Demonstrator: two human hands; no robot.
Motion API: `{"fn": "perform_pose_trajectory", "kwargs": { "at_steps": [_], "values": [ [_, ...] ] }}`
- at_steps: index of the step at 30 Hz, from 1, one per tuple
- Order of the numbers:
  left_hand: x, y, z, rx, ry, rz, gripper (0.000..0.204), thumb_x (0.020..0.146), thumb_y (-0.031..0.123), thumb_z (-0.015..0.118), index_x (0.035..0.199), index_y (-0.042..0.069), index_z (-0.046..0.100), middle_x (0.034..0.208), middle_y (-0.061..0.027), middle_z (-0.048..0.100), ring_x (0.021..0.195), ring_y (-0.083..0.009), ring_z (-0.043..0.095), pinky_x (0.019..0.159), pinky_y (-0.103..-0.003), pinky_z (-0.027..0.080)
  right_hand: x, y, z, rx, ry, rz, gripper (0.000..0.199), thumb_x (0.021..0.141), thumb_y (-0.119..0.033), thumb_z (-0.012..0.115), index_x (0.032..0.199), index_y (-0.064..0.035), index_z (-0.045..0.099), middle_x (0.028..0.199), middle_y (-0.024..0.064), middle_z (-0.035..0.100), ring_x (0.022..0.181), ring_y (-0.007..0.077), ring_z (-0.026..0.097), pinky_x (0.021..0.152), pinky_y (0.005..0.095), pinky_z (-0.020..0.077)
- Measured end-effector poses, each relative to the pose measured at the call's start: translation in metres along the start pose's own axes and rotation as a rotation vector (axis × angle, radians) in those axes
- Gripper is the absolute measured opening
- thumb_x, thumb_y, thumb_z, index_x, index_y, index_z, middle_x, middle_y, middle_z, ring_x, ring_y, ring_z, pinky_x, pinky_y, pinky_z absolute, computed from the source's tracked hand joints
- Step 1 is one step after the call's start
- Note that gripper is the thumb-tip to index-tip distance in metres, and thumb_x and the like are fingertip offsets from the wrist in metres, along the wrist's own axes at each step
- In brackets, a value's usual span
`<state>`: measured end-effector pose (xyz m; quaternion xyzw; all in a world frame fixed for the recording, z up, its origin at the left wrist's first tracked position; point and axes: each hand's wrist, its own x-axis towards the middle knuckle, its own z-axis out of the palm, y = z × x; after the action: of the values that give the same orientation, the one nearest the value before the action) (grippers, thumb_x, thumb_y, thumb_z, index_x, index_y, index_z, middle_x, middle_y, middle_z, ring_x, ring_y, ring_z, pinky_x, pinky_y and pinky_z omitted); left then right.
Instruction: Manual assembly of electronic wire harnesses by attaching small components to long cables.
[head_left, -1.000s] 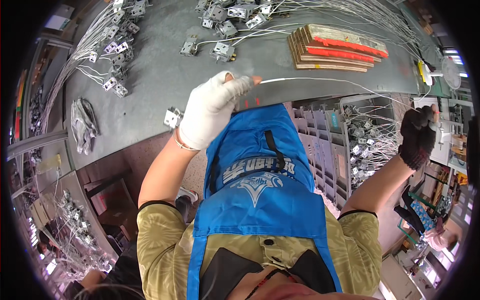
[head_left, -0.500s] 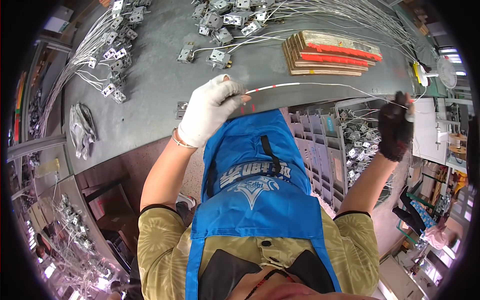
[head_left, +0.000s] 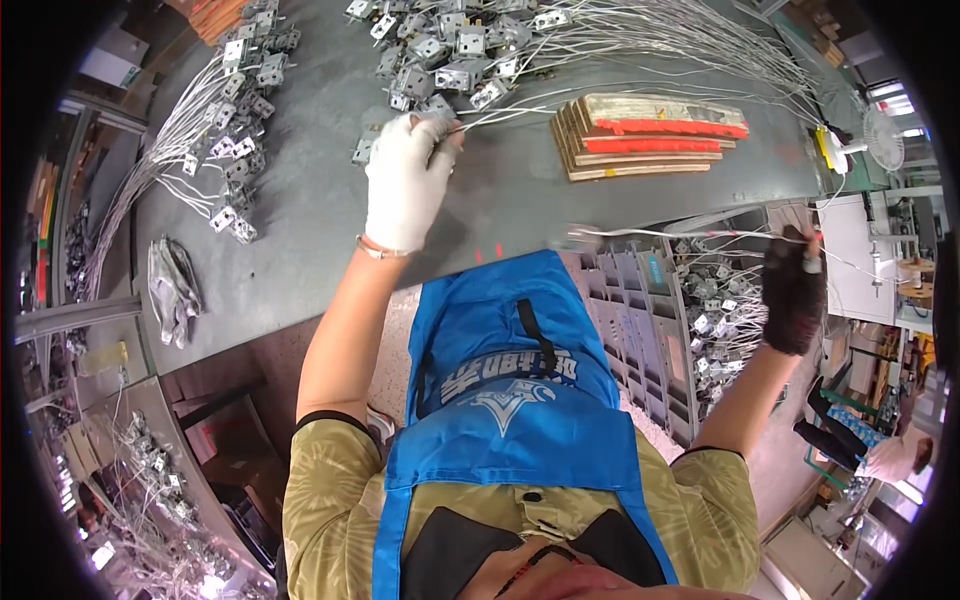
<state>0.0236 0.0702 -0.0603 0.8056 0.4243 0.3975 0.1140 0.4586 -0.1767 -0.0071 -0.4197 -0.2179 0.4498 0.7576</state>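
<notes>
My left hand (head_left: 405, 190), in a white glove with bare fingertips, reaches over the grey worktable among small metal boxes (head_left: 430, 108) with white wires. Its fingers curl together beside one wire's end; what they grip is hidden. My right hand (head_left: 793, 290), in a dark fingerless glove, is closed on a white wire (head_left: 680, 234) off the table's front edge at the right. The wire's blurred free end points left, and its other side trails away to the right. Another metal box (head_left: 363, 148) lies just left of my left hand.
A stack of wooden boards (head_left: 640, 165) with red-painted edges lies on the worktable (head_left: 300, 220). Bundled wired boxes (head_left: 235, 150) lie at the left, a grey glove (head_left: 172, 290) near the left edge. A small fan (head_left: 880, 140) stands right; a grey rack (head_left: 640, 300) is below the table.
My left hand has let go of the white wire and moved away from me to the metal boxes. My right hand still holds the wire, whose free end has swung loose. The view has shifted slightly.
</notes>
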Motion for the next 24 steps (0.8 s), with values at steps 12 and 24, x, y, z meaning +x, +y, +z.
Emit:
{"fn": "perform_pose_trajectory", "kwargs": {
  "at_steps": [12, 24],
  "values": [
    [0.027, -0.001, 0.07, 0.393, -0.312, 0.149, 0.008, 0.09, 0.016, 0.063, 0.096, 0.012, 0.068, 0.091, -0.0104, 0.067, 0.083, -0.0302, 0.068, 0.069, -0.041, 0.056, -0.021, -0.041, -0.379, -1.054, 0.109, -0.141, 0.042, 0.103, -0.022, 0.044, 0.142, -0.0077, 0.05, 0.153, 0.0069, 0.05, 0.141, 0.0245, 0.047, 0.097, 0.0447, 0.051],
    [0.068, 0.016, 0.067, 0.392, -0.225, 0.276, 0.016, 0.088, 0.02, 0.07, 0.082, 0.006, 0.066, 0.091, -0.0159, 0.065, 0.088, -0.0349, 0.064, 0.075, -0.048, 0.052, -0.013, 0.03, -0.094, -0.396, 0.449, 0.083, 0.035, 0.1, -0.029, 0.063, 0.12, -0.0009, 0.063, 0.103, 0.0103, 0.07, 0.087, 0.0257, 0.071, 0.075, 0.0393, 0.0593]
  ]
}}
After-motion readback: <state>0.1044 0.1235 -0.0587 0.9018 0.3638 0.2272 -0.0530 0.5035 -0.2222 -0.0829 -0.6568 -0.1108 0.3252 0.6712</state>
